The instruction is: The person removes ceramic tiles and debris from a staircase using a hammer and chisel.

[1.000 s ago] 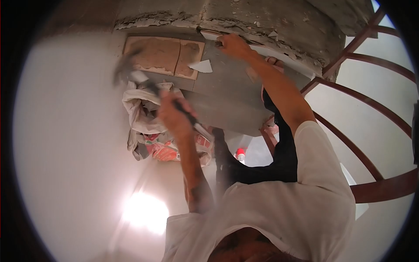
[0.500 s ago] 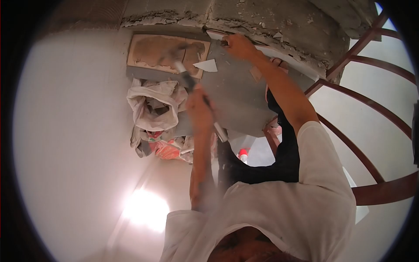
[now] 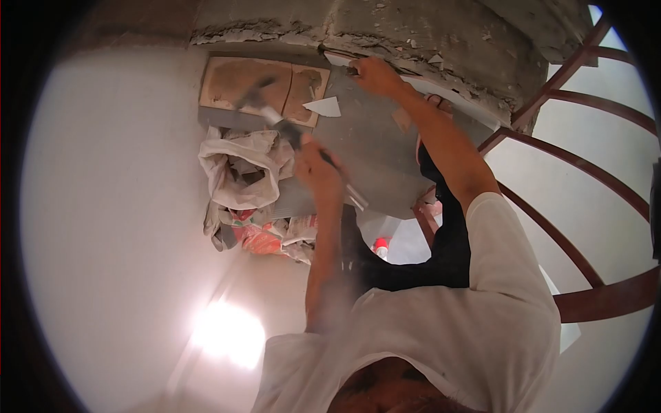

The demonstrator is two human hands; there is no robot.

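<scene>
The hammer (image 3: 290,132) has swung back a little toward the left across the tan tile (image 3: 231,77) since half a second ago, my left hand (image 3: 320,168) clenched round its dark grip; its blurred head hangs over the tile. My right hand (image 3: 379,74) has stayed where it was, to the right of the tile, fingers closed on a small dark object (image 3: 353,71) I can't make out, so the swing is all on my left side. The tile lies on the smooth grey floor (image 3: 365,144), its face crusted with rough brown mortar and crossed by a dark line. Just right of it is a glossy white pointed shard (image 3: 323,107). Nearer me than the tile, a crumpled woven sack (image 3: 216,165) gapes over broken bits, with a red-printed bag (image 3: 260,241) beside it. Beyond the tile runs a ragged, crumbling concrete edge (image 3: 413,51).
</scene>
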